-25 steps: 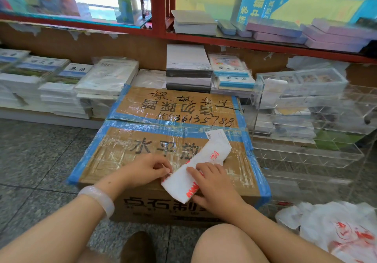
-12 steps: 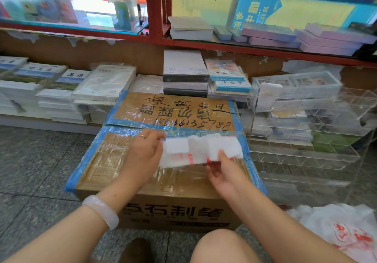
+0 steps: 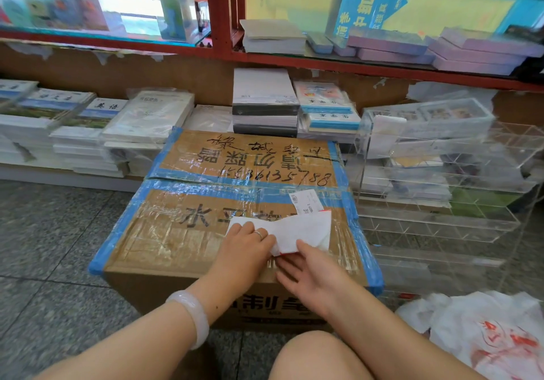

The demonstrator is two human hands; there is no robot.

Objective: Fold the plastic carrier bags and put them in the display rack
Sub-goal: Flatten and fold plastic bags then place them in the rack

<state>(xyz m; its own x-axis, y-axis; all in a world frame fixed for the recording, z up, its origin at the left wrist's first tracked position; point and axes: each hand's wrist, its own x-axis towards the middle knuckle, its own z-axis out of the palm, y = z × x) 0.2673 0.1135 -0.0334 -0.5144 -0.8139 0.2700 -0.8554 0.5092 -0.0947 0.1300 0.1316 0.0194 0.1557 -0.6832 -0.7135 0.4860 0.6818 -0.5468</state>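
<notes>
- The folded bag (image 3: 297, 231) is back down on the taped cardboard box (image 3: 164, 232). Half a second ago both hands held it up in the air.
- The left hand (image 3: 245, 250) now lies on the bag's left end, fingers together, pressing it flat.
- The right hand (image 3: 312, 273) has let go. Its fingers are straight, tips touching the bag's near edge.
- The clear rack (image 3: 441, 203) stands just right of the box.
- More bags (image 3: 485, 338) lie on the floor.

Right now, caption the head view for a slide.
Both hands, left and right, press a folded white carrier bag flat on a taped cardboard box.
</notes>
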